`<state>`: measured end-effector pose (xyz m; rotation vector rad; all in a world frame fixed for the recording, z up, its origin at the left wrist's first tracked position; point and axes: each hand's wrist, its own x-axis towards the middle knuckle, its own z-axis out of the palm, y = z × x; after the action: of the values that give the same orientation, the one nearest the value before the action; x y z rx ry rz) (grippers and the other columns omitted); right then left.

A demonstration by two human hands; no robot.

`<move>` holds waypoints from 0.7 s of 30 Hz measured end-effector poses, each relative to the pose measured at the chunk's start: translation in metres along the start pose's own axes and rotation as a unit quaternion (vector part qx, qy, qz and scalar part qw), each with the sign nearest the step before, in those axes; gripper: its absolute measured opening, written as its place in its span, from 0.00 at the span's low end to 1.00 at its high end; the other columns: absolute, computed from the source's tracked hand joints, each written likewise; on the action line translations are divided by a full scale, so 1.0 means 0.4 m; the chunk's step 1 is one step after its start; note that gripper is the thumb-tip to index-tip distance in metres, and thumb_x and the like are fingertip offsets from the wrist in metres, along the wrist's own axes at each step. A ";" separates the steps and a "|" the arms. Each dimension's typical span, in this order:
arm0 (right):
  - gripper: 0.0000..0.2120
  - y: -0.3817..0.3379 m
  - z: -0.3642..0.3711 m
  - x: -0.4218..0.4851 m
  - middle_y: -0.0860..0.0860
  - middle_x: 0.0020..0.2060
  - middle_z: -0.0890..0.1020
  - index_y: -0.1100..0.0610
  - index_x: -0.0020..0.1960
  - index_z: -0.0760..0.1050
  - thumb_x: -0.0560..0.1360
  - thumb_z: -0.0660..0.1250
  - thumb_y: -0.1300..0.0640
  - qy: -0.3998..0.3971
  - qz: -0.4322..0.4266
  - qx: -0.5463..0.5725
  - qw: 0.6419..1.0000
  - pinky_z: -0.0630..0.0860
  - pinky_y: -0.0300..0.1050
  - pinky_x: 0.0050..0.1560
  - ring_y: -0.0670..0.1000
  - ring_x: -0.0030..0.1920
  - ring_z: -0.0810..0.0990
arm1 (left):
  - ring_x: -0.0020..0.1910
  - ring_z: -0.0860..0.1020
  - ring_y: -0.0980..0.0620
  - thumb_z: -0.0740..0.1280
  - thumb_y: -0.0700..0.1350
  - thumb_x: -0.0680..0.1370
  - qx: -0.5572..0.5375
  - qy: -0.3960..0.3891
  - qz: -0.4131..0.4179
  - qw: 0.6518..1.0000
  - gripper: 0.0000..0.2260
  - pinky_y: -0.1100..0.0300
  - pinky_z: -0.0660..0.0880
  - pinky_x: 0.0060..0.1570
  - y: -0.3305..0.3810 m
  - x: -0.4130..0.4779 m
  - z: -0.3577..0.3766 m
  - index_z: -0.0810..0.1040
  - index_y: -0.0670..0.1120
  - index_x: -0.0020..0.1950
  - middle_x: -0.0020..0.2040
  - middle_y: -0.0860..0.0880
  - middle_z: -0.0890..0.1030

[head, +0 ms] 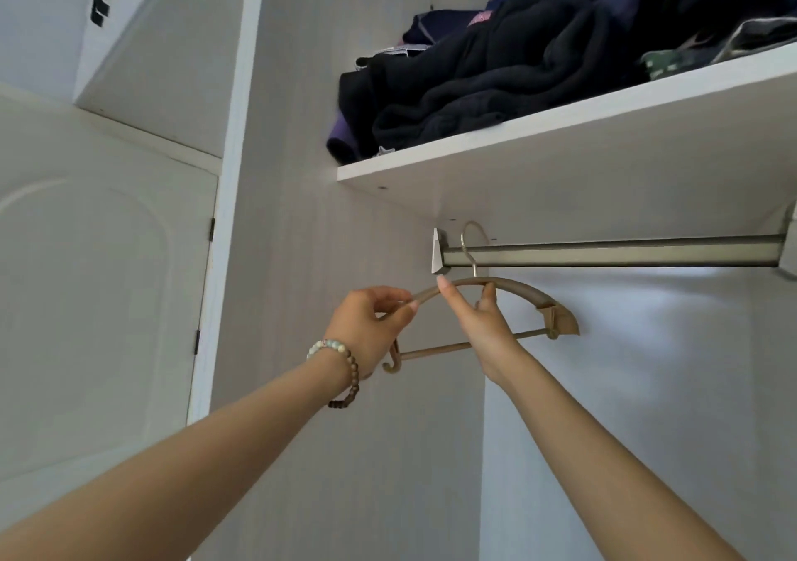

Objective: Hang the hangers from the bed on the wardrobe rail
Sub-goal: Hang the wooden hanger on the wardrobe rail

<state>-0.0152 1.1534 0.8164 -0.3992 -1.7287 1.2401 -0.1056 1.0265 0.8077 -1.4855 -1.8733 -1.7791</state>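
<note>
- Rail [604,250] — one hanger [522,292] hooked over its left end, under the shelf [560,129]; nothing else hangs on it.
- Judged: first hanger on, not yet let go.
- Left hand [366,327] pinches the hanger's left arm; right hand [483,323] pinches its top, by the neck.
- Out of view: bed, other hangers — count left unknown.

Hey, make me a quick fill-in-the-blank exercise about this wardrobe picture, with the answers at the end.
1. The hanger hooks over the ___ end of the rail.
2. The clothes lie on a shelf ___ the rail.
3. The rail carries ___ hanger.
4. The bracelet is on the ___ wrist.

Answers: left; above; one; left.
</note>
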 end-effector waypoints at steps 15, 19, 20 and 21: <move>0.49 0.099 -0.009 0.253 0.51 0.77 0.48 0.51 0.77 0.35 0.71 0.62 0.35 -0.013 0.025 0.002 1.000 0.54 0.55 0.73 0.55 0.76 0.51 | 0.54 0.77 0.55 0.66 0.50 0.76 0.110 0.001 -0.016 0.994 0.15 0.65 0.70 0.54 -0.078 0.210 0.090 0.78 0.47 0.60 0.56 0.50 0.80; 0.49 0.111 0.003 0.270 0.50 0.77 0.48 0.51 0.77 0.37 0.71 0.63 0.34 -0.017 0.022 0.022 0.999 0.54 0.56 0.73 0.54 0.76 0.50 | 0.54 0.77 0.55 0.67 0.51 0.75 0.122 0.011 -0.017 0.992 0.15 0.65 0.71 0.54 -0.086 0.209 0.086 0.78 0.48 0.60 0.55 0.51 0.80; 0.49 0.117 0.006 0.272 0.50 0.77 0.48 0.51 0.77 0.38 0.70 0.64 0.34 -0.021 0.024 0.025 0.999 0.54 0.56 0.73 0.54 0.77 0.50 | 0.54 0.77 0.55 0.67 0.51 0.75 0.121 0.013 -0.019 0.992 0.15 0.65 0.72 0.54 -0.088 0.207 0.086 0.78 0.48 0.60 0.55 0.51 0.80; 0.50 0.124 0.009 0.272 0.50 0.77 0.49 0.51 0.77 0.38 0.69 0.64 0.33 -0.028 0.029 0.029 0.999 0.54 0.56 0.73 0.54 0.77 0.50 | 0.54 0.78 0.54 0.67 0.51 0.75 0.122 0.010 -0.023 0.992 0.16 0.64 0.72 0.54 -0.090 0.205 0.086 0.77 0.48 0.61 0.55 0.50 0.81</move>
<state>-0.0856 1.2498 0.8273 -0.3861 -1.7336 1.3513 -0.1548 1.1054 0.8309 -1.3414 -2.0443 -1.5119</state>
